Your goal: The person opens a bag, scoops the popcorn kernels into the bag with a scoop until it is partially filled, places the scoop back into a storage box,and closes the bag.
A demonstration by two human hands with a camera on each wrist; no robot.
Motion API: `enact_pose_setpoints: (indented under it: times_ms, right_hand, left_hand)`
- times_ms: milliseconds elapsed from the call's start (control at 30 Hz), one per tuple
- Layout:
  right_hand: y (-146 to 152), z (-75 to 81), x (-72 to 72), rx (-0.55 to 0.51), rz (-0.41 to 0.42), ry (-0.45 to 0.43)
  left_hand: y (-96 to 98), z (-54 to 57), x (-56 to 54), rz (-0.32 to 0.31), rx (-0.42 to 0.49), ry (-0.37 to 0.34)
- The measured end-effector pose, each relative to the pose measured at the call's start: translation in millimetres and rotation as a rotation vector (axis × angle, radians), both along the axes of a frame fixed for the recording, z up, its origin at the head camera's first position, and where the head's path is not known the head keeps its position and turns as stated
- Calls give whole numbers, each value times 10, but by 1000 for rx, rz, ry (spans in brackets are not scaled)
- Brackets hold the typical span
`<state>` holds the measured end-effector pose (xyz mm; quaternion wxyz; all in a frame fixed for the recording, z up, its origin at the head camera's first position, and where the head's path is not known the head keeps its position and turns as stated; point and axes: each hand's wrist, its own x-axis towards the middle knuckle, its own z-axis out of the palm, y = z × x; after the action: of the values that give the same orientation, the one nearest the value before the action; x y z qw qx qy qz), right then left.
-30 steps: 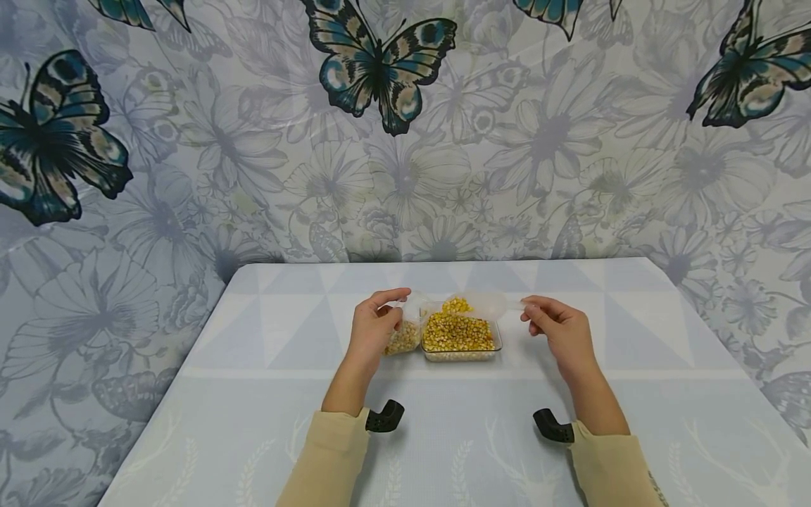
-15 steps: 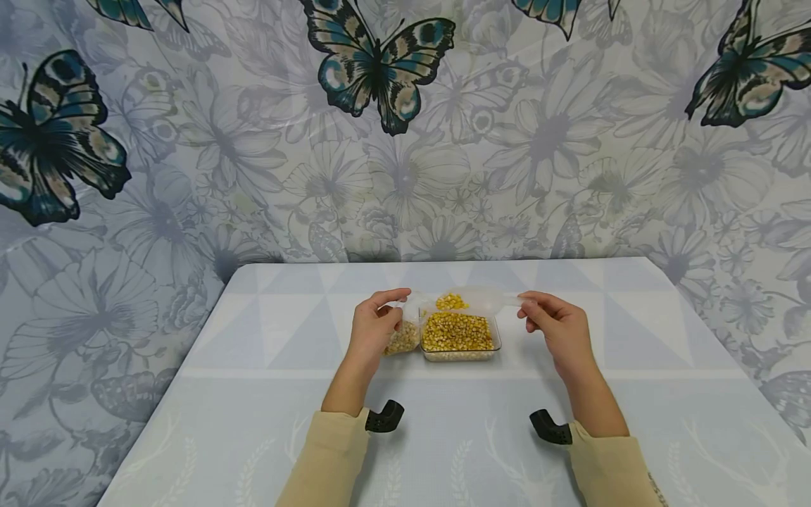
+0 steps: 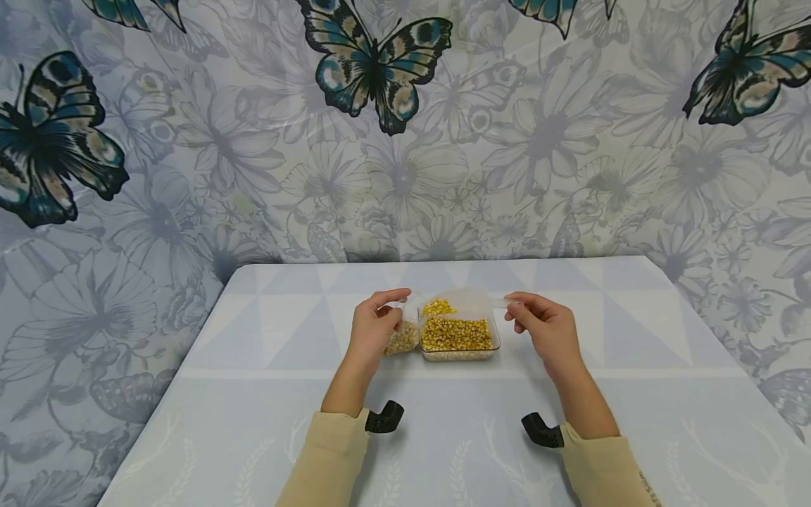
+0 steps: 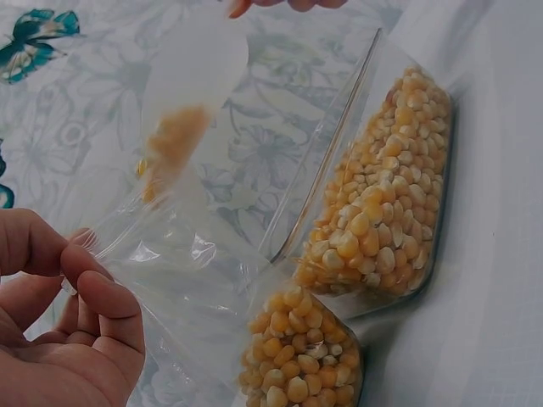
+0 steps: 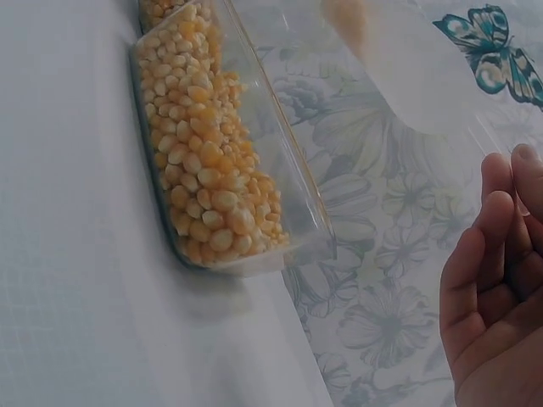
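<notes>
My left hand [image 3: 372, 324] pinches the upper edge of a clear plastic bag [image 4: 182, 263], which has corn kernels [image 4: 297, 356] in its bottom. Thumb and fingers of my right hand [image 3: 550, 329] hold the handle of a translucent white scoop [image 3: 474, 300]. The scoop is above the back of a clear glass container [image 3: 461, 358], tilted toward the bag's mouth. Kernels [image 4: 178, 140] in the scoop gather at its bag-side end, blurred in the left wrist view. More corn kernels [image 5: 199, 153] lie heaped in the rectangular container, right beside the bag.
Bag and container stand on a table [image 3: 443, 436] with a pale patterned cover. Behind the table's far edge rises a wall cloth [image 3: 405, 190] with flowers and butterflies. Black wrist mounts [image 3: 385, 417] stick out inward from both sleeves.
My right hand has moved left with the scoop, bringing it closer to the bag. The kernels in the scoop have shifted left toward the bag's mouth. My left hand stays in place.
</notes>
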<state>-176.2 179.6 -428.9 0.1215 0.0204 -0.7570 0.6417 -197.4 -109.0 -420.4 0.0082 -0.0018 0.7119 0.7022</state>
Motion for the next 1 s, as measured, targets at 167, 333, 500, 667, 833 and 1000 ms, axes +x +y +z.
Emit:
enact_pose_setpoints:
  times_ms: [167, 333, 500, 667, 833, 1000]
  right_hand:
    - [-50, 27, 15, 25, -10, 13]
    - [-90, 67, 41, 40, -20, 35]
    - [-123, 98, 60, 43, -22, 64]
    - [-150, 134, 78, 47, -31, 81]
    - [-172, 167, 97, 52, -42, 99]
    - [-186, 186, 113, 42, -44, 114]
  left_hand:
    - [5, 0, -2, 1, 4, 5]
    - [9, 0, 2, 3, 0, 10]
    - [10, -9, 0, 2, -3, 10]
    - [12, -12, -3, -2, 1, 11]
    - [17, -10, -4, -5, 4, 16]
    - [18, -11, -5, -5, 2, 11]
